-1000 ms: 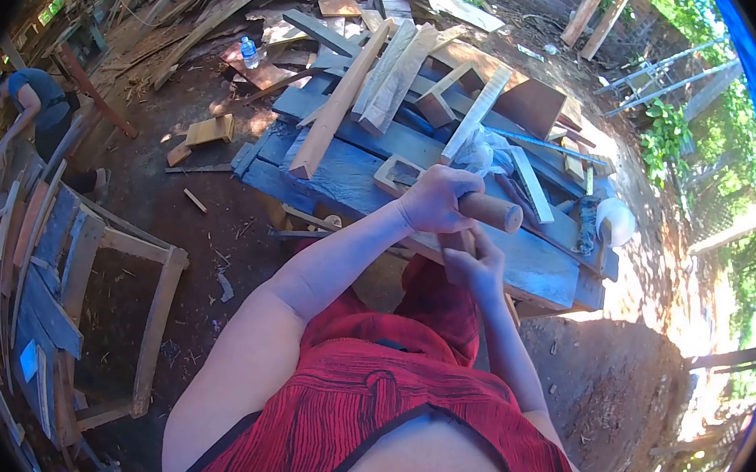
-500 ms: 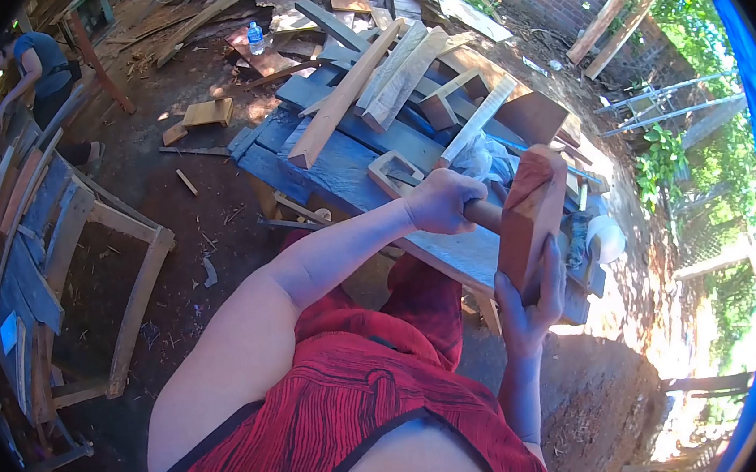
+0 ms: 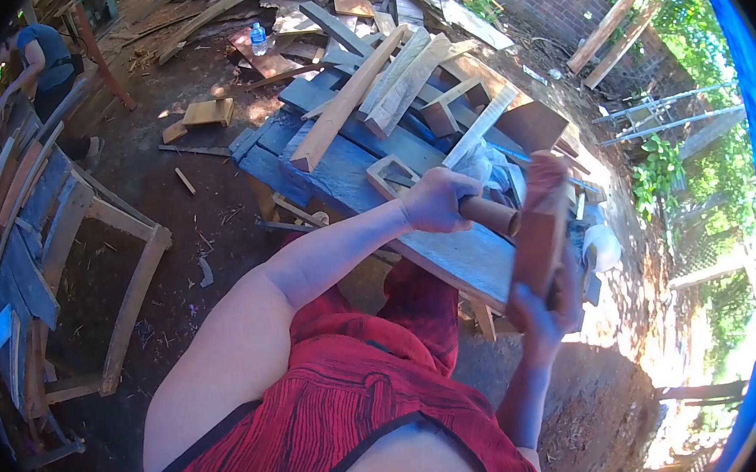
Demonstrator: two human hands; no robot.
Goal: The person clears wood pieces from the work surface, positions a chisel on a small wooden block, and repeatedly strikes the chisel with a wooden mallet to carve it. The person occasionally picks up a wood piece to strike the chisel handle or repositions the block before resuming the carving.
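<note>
My left hand (image 3: pixel 440 202) is closed around a short round wooden piece (image 3: pixel 491 215), like a handle or dowel, whose free end points right. My right hand (image 3: pixel 547 298) grips the lower end of a thick reddish-brown wooden block (image 3: pixel 539 231), held upright and slightly blurred by motion. A small gap shows between the end of the round piece and the block. Both hands are above the near edge of a blue-grey wooden workbench (image 3: pixel 438 253). Just beyond my left hand a pale wooden piece with an opening (image 3: pixel 388 179) lies on the bench.
Long timber pieces (image 3: pixel 348 99) are piled across the bench, beside clear plastic wrapping (image 3: pixel 482 164). A water bottle (image 3: pixel 258 40) stands among boards at the back. On the left is a wooden frame (image 3: pixel 136 298) stacked with planks; behind it a person (image 3: pixel 44 63) bends over.
My right hand has moved the block right and away from the round wooden piece, whose end now shows. My left hand has barely shifted and keeps its grip.
</note>
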